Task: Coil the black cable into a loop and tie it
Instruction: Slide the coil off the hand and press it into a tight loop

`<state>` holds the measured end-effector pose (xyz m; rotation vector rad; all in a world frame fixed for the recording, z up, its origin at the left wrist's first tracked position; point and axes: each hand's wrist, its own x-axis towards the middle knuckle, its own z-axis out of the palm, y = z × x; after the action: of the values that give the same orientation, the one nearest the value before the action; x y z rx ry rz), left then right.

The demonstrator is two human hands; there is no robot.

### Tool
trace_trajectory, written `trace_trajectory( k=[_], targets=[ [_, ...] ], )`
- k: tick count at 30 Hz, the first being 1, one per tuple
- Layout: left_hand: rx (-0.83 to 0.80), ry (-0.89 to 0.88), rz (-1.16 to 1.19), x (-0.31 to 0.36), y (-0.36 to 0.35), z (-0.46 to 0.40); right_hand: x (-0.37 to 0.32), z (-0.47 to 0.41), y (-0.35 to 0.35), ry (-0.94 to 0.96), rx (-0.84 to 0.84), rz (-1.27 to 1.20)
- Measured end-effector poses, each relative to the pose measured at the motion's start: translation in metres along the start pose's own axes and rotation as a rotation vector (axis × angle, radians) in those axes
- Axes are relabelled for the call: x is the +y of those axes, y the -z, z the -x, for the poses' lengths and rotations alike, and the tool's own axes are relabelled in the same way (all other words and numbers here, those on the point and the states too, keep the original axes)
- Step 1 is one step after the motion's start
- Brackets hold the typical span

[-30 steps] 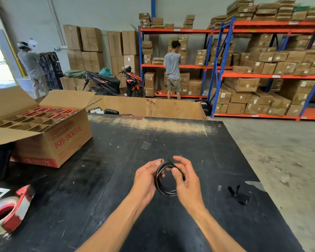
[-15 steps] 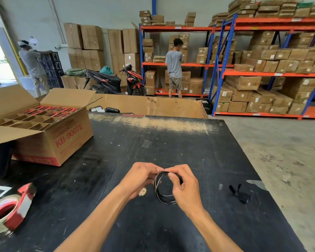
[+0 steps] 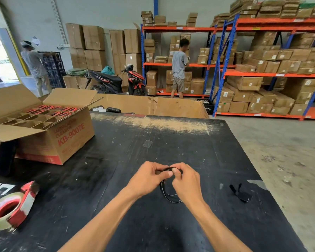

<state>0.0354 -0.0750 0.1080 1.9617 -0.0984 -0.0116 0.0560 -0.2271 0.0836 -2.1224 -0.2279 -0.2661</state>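
Hands, left [image 3: 147, 179] and right [image 3: 186, 184], pinching coiled black cable [image 3: 168, 196] over black table [image 3: 116, 179], warehouse shelving [image 3: 262, 73] behind.

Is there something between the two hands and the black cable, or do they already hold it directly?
Nothing visible stands between them. The left hand and the right hand both pinch the top of the coiled black cable directly, above the black table.
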Motion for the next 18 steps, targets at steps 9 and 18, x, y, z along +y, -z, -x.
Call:
trace_trajectory(
  k=[9, 18],
  targets=[
    [0.197, 0.010, 0.133, -0.008, -0.008, -0.012, 0.006, -0.009, 0.009, -0.234, -0.112, -0.222],
    [0.020, 0.135, 0.477, -0.015, 0.002, -0.016, 0.011, -0.023, 0.017, -0.451, -0.239, -0.702]
  ],
)
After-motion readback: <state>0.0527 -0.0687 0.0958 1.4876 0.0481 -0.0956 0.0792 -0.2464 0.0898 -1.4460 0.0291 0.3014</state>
